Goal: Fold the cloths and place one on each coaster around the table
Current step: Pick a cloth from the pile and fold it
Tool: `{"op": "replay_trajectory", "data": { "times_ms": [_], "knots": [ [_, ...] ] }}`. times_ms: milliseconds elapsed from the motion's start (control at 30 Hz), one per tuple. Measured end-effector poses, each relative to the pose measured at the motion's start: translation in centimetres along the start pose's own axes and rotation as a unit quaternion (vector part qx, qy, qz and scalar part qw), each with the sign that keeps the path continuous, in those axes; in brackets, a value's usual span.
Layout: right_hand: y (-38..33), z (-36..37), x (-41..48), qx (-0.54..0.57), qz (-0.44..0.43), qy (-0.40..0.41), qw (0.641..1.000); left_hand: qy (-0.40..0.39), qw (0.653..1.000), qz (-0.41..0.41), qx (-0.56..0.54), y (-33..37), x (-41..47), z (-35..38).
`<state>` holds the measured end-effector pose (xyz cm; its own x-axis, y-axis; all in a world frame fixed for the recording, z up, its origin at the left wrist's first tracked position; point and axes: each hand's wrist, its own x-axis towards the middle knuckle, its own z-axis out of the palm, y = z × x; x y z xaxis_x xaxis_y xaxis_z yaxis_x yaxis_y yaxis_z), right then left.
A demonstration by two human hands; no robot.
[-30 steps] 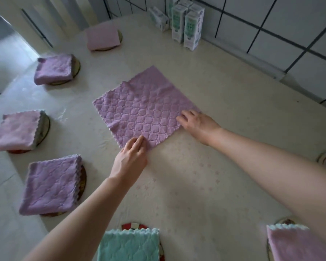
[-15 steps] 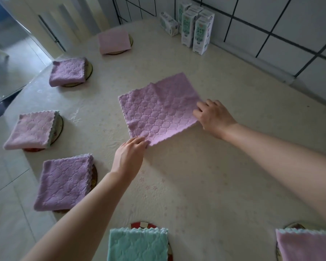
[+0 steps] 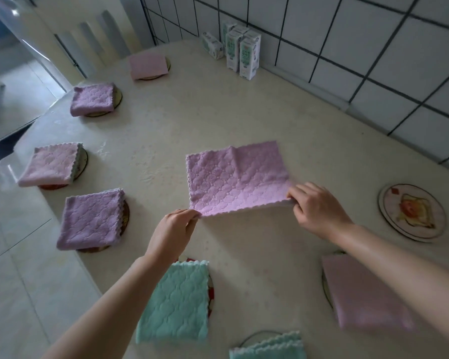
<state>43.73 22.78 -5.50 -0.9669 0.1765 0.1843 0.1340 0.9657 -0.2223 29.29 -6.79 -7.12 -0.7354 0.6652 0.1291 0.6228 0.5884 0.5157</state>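
Left hand [image 3: 171, 229] and right hand [image 3: 314, 208] pinch near corners of purple cloth [image 3: 233, 177], mid-fold; seven folded cloths [image 3: 94, 218] placed, bare coaster [image 3: 412, 212] mid-right unfilled.

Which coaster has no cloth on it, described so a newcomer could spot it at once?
Start at the tiled wall on the right side of the table. Between it and the right hand, which pinches the purple cloth, lies a round coaster with a dark rim. Its printed picture shows fully; the other coasters in view lie under folded cloths.
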Motion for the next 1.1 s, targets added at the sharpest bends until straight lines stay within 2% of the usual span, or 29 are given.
{"op": "replay_trajectory", "data": {
  "times_ms": [133,267,400,500,667,833,967,1100],
  "knots": [
    [-1.3,-1.1,-6.3,0.13,0.094,0.024,0.987,0.029,0.996,-0.059,-0.06,2.7,-4.0,-0.8],
    [-3.3,-2.5,-11.4,0.206,0.151,0.04,0.966,0.037,0.981,-0.129,-0.138,4.3,-7.5,-1.1],
    [-4.5,-3.6,-14.6,0.27,0.185,0.036,0.944,0.045,0.946,-0.227,-0.227,5.1,-9.7,-0.9],
    [-4.6,-3.9,-15.2,0.326,0.227,0.032,0.917,0.035,0.937,-0.25,-0.24,5.0,-10.5,-0.6],
    [-4.1,-3.2,-12.8,0.351,0.272,0.032,0.895,0.028,0.919,-0.282,-0.274,4.2,-8.7,-0.2],
    [-1.9,-1.8,-7.5,0.326,0.282,0.035,0.902,0.024,0.896,-0.316,-0.31,3.3,-4.4,0.2],
    [0.5,0.3,-3.2,0.298,0.302,0.008,0.906,0.007,0.846,-0.385,-0.369,2.6,-1.5,1.5],
    [2.5,2.7,-0.8,0.284,0.322,-0.049,0.902,0.007,0.824,-0.419,-0.381,1.2,0.4,3.0]
  ]
}}
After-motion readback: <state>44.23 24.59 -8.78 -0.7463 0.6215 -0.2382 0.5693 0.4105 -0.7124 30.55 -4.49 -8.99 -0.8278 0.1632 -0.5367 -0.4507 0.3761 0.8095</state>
